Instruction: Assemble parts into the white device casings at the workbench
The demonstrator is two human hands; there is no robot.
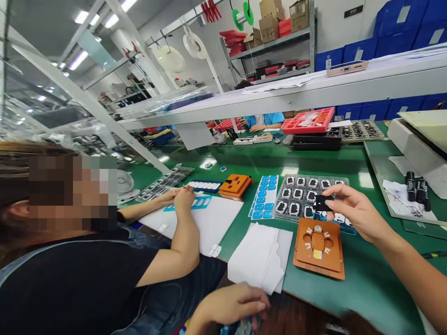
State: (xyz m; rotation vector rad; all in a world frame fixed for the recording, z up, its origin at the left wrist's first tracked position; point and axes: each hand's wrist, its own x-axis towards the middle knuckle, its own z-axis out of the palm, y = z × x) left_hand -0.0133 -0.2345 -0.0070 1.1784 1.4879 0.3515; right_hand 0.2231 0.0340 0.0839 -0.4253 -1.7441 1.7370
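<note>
My right hand (356, 209) pinches a small black rectangular part (323, 203) between thumb and fingers, above the near right corner of a clear compartment tray (279, 215). White-rimmed black pieces fill several of that tray's pockets. Just below this hand, an orange fixture plate (301, 253) with a shaped recess and small white tabs lies on the green bench. My left hand (239, 302) hangs low by the bench's front edge, loosely bent, with nothing visible in its fingers. A folded white cloth (254, 256) lies above it. To the cloth's upper right is a sheet of blue stickers (263, 197).
At the left, a co-worker's hands (183, 195) are over a white sheet (220, 223). A second orange fixture (234, 186) stands behind it. Black markers (415, 188) lie on a board at the right. A shelf (296, 95) crosses above the bench; another person sits beyond it.
</note>
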